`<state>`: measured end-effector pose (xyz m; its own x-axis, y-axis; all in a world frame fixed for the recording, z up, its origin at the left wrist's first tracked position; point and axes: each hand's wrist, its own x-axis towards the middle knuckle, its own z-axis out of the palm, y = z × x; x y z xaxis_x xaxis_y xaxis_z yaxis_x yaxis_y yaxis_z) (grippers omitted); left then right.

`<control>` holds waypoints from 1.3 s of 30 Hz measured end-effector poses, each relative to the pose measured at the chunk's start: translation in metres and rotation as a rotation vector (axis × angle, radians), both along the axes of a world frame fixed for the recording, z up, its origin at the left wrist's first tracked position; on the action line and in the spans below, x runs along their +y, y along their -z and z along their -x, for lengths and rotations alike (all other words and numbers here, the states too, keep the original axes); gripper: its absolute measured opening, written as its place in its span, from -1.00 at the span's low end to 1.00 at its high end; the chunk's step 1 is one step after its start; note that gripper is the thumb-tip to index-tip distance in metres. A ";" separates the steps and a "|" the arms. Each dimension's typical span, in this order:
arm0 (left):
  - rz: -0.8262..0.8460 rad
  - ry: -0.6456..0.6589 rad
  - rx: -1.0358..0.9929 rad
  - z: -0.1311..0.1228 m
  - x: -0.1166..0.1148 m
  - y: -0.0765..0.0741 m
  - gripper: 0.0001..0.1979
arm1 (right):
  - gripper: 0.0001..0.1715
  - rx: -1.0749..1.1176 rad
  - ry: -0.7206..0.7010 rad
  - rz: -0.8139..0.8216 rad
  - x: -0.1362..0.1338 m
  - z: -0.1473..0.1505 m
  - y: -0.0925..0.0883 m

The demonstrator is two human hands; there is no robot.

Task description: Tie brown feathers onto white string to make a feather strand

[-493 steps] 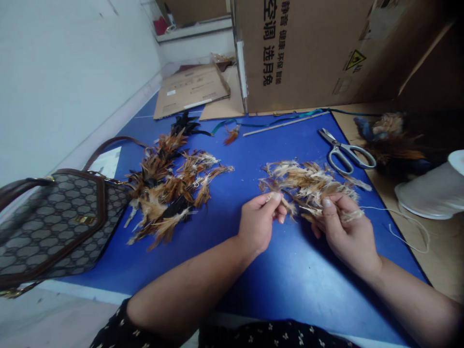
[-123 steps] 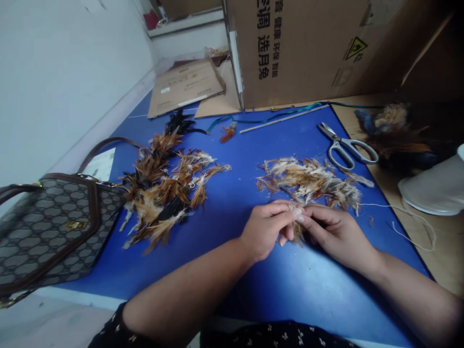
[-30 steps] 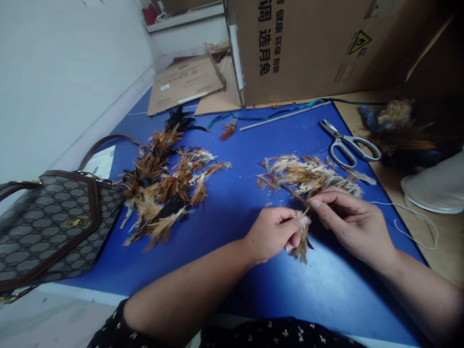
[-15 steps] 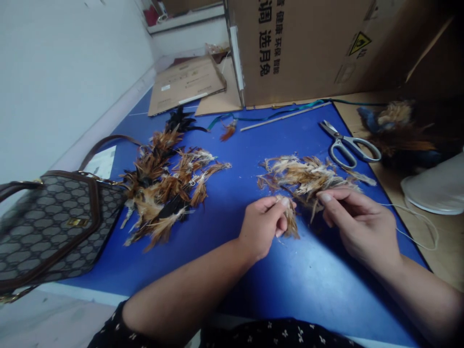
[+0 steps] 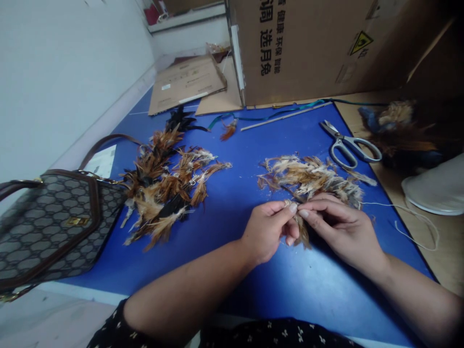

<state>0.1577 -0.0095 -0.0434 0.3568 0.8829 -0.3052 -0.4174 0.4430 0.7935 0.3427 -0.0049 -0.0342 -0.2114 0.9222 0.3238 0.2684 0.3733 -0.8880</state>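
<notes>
My left hand [image 5: 273, 227] is closed in a pinch on a small bunch of brown feathers [image 5: 302, 234], whose tips hang down below the fingers. My right hand [image 5: 337, 229] is also closed, thumb against forefinger, its fingertips meeting the left thumb at the top of the bunch. It seems to pinch a feather there, mostly covered by the fingers. Just beyond both hands lies a loose pile of tan, brown and whitish feathers [image 5: 308, 174]. A thin white string [image 5: 416, 212] runs out to the right from beside the right hand.
Grey-handled scissors [image 5: 348, 142] lie behind the pile on the blue mat [image 5: 246, 145]. Tied feather bunches [image 5: 163, 188] spread at left beside a patterned handbag [image 5: 61, 222]. A thin stick [image 5: 286, 117], teal ribbon [image 5: 268, 116] and large cardboard box [image 5: 319, 53] are at the back.
My right hand has moved left and away from the feather pile, bringing its fingertips to the bunch in my left hand. The left hand has shifted slightly right.
</notes>
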 end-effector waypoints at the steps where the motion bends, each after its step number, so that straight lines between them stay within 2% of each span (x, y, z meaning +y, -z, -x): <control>1: -0.005 -0.001 -0.023 -0.001 0.000 0.000 -0.55 | -0.90 0.002 0.006 -0.006 0.000 0.000 0.000; 5: -0.012 0.033 -0.041 -0.001 0.002 0.002 -0.53 | -0.85 0.011 0.015 0.008 0.002 -0.001 0.001; 9: -0.012 0.125 -0.026 0.003 0.003 0.004 -0.52 | -0.71 -0.032 -0.018 -0.018 0.008 -0.009 -0.001; 12: 0.010 0.207 -0.011 0.007 0.004 0.004 -0.53 | -0.56 -0.093 -0.136 -0.104 0.014 -0.018 -0.004; 14: 0.018 0.250 0.001 0.008 0.004 0.004 -0.52 | -0.52 -0.114 -0.241 -0.106 0.017 -0.023 -0.005; 17: 0.022 0.280 0.014 0.010 0.005 0.005 -0.51 | -0.51 -0.120 -0.322 -0.071 0.019 -0.026 -0.006; 22: 0.031 0.276 0.016 0.013 0.005 0.007 -0.57 | -0.52 -0.105 -0.325 -0.059 0.017 -0.025 -0.006; 28: 0.035 0.263 0.030 0.014 0.004 0.005 -0.58 | -0.71 -0.115 -0.314 -0.061 0.017 -0.025 -0.003; 32: 0.036 0.281 0.037 0.013 0.004 0.005 -0.57 | -0.52 -0.103 -0.306 -0.037 0.016 -0.024 -0.003; 34: 0.038 0.283 0.043 0.013 0.004 0.006 -0.56 | -0.51 -0.102 -0.334 -0.036 0.016 -0.025 -0.003; 39: 0.036 0.282 0.042 0.013 0.005 0.008 -0.56 | -0.71 -0.112 -0.385 -0.030 0.018 -0.025 -0.004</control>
<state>0.1449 -0.0047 -0.0515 0.5734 0.7387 -0.3544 -0.2406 0.5653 0.7890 0.3682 0.0127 -0.0305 -0.5753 0.7591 0.3046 0.1982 0.4907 -0.8485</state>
